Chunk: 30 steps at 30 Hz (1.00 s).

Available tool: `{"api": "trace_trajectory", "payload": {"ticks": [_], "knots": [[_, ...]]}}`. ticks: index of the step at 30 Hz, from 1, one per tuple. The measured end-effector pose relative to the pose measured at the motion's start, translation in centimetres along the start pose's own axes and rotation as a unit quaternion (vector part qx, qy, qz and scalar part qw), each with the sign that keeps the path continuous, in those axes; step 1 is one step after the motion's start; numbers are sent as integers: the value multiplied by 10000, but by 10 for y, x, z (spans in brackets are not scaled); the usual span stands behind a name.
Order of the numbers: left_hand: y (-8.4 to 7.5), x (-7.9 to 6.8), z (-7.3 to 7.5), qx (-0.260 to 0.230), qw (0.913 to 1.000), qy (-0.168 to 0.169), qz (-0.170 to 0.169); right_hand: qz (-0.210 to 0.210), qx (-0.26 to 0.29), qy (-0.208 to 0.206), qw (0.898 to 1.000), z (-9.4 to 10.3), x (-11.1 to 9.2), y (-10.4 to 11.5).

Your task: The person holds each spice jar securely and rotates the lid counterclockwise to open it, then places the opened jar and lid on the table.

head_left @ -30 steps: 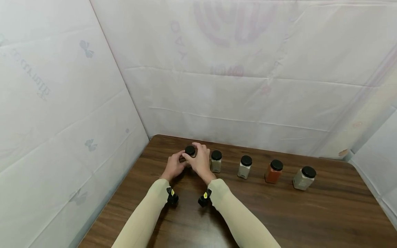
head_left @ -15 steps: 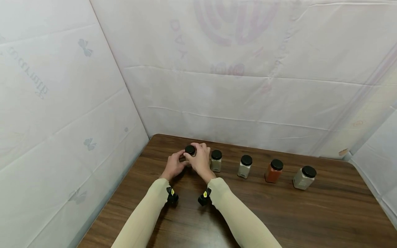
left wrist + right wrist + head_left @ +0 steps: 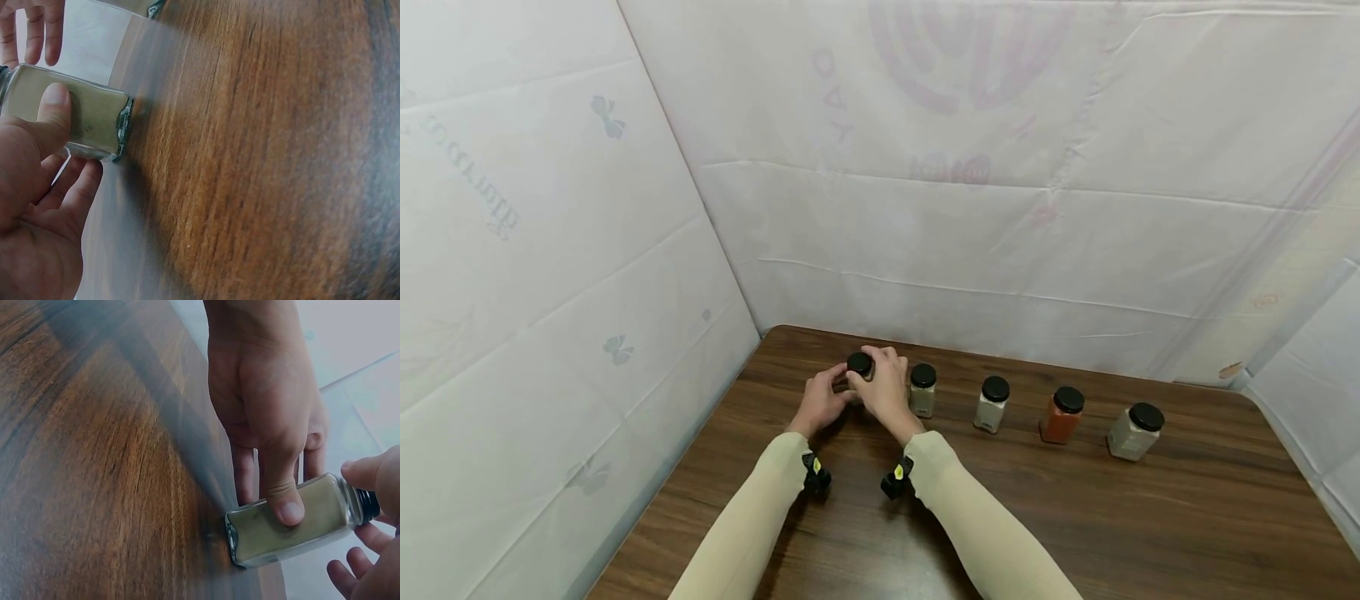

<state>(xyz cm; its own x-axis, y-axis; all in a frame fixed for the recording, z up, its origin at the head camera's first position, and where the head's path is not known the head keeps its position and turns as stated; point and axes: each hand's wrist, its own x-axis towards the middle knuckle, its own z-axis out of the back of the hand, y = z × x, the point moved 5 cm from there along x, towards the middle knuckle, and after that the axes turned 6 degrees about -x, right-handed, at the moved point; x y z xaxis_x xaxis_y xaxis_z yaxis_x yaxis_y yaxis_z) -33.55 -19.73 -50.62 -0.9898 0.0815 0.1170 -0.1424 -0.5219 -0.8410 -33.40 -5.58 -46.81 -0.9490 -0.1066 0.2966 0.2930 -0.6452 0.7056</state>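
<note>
A square glass jar with a black lid point(image 3: 859, 363) and greenish-tan powder stands upright at the table's far left. My left hand point(image 3: 822, 402) grips the jar's body low down; in the left wrist view its thumb lies across the jar point(image 3: 95, 122) with fingers behind. My right hand point(image 3: 887, 387) holds the black lid from the right side. In the right wrist view, thumb and fingers of the right hand point(image 3: 375, 537) close around the lid above the jar's body point(image 3: 319, 512). Most of this jar is hidden by the hands in the head view.
To the right stand a tan-powder jar point(image 3: 922, 398), a pale-powder jar point(image 3: 991, 413), a red-orange powder jar point(image 3: 1060, 423) and a wider grey-green jar point(image 3: 1129, 440), all black-lidded. The brown wooden table point(image 3: 1075, 525) meets white sheet-covered walls point(image 3: 880, 233) behind and at left.
The right thumb shifts slightly rightward along the lid's edge. Both arms and the jars otherwise stay where they were.
</note>
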Motion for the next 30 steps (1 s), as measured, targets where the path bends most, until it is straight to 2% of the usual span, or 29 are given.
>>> {"api": "trace_trajectory", "payload": {"ticks": [10, 30], "knots": [[2, 2, 1, -27, 10000, 20, -35, 162, -1, 273, 9995, 0, 0, 1], [-1, -1, 1, 74, 9999, -78, 38, 405, -2, 394, 9984, 1, 0, 2]]}}
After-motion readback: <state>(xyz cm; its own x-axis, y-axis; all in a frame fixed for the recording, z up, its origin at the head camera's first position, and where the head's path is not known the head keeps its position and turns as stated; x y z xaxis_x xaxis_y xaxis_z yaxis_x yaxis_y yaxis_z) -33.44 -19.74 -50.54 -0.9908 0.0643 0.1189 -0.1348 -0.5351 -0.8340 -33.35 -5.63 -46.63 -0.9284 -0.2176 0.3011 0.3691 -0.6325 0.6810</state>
